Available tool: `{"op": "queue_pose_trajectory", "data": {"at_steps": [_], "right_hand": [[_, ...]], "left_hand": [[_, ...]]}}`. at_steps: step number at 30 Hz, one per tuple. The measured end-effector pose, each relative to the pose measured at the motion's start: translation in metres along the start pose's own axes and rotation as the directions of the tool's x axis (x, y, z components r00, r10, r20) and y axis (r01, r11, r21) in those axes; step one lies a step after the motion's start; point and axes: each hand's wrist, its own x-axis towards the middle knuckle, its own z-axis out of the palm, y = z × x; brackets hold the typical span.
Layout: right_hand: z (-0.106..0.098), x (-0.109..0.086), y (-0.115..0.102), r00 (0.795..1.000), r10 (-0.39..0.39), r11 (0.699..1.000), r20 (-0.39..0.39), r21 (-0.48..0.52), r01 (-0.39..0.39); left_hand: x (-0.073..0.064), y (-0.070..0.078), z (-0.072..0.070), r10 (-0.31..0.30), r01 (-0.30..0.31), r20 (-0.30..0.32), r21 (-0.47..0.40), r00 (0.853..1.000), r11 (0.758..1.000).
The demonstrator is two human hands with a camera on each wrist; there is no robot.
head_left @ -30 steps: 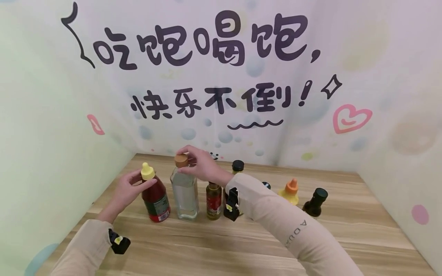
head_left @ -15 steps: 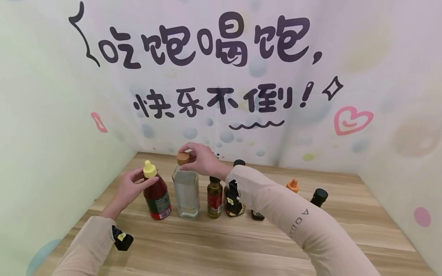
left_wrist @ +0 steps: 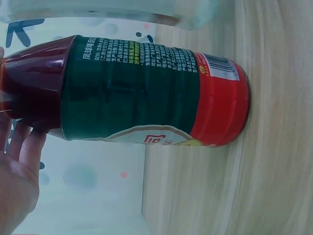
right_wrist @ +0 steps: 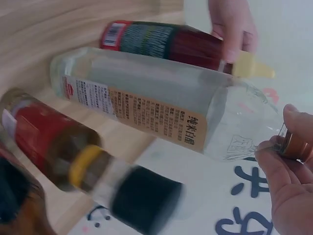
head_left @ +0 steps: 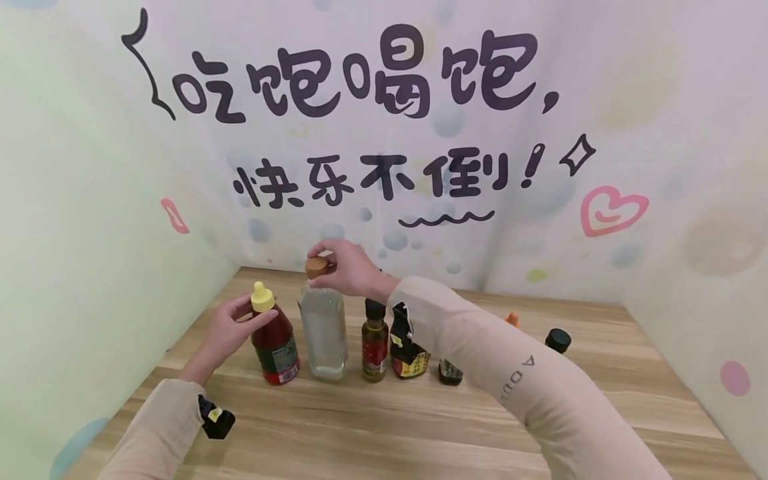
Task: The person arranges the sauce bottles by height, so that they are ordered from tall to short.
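With thumb and fingers, my left hand (head_left: 231, 330) holds the upper part of a dark red sauce bottle (head_left: 277, 357) just below its yellow nozzle cap (head_left: 262, 298). The bottle stands upright, its green and red label (left_wrist: 132, 93) showing in the left wrist view. To its right is a tall clear glass bottle of white rice vinegar (head_left: 324, 327). My right hand (head_left: 349, 269) grips its brown cap (head_left: 317, 267) between thumb and fingers. In the right wrist view the vinegar bottle's printed label (right_wrist: 156, 115) faces the camera, and the right hand (right_wrist: 286, 186) is at the neck.
Right of the vinegar stand a small red-labelled bottle (head_left: 375, 347), a yellow-labelled bottle (head_left: 411, 365) and a dark-based one (head_left: 450, 372). My right sleeve (head_left: 510, 360) partly hides an orange tip (head_left: 513, 319) and a black-capped bottle (head_left: 558, 341). A printed wall (head_left: 372, 120) rises behind the wooden table (head_left: 336, 433).
My right hand and the vinegar bottle's cap sit slightly higher in the head view. The left hand keeps its hold on the sauce bottle. The head view has shifted a little.
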Motion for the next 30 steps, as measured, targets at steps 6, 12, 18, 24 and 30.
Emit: {"op": "queue_pose_trajectory", "data": {"at_steps": [6,12,18,24,30], "right_hand": [[-0.012,0.013,-0.014,0.999,-0.006,0.999,-0.048,0.043,0.008],[-0.012,0.027,-0.014,0.998,0.016,1.000,-0.064,-0.001,-0.016],[-0.008,0.041,-0.005,0.997,0.011,0.999,-0.077,-0.048,-0.014],[-0.009,0.055,0.002,0.994,0.010,0.999,-0.112,-0.044,-0.015],[-0.005,0.067,0.010,0.992,0.033,0.999,-0.118,-0.029,-0.037]], "left_hand": [[0.001,-0.001,-0.001,0.000,0.000,-0.006,-0.010,1.000,1.000],[0.002,-0.001,-0.002,0.019,-0.019,-0.003,-0.025,1.000,0.999],[-0.001,-0.004,-0.001,0.031,-0.032,-0.005,-0.050,0.999,0.998],[-0.001,-0.008,-0.002,0.040,-0.040,-0.001,-0.081,0.999,0.996],[-0.001,-0.004,-0.001,0.028,-0.028,-0.001,-0.096,1.000,0.995]]}}
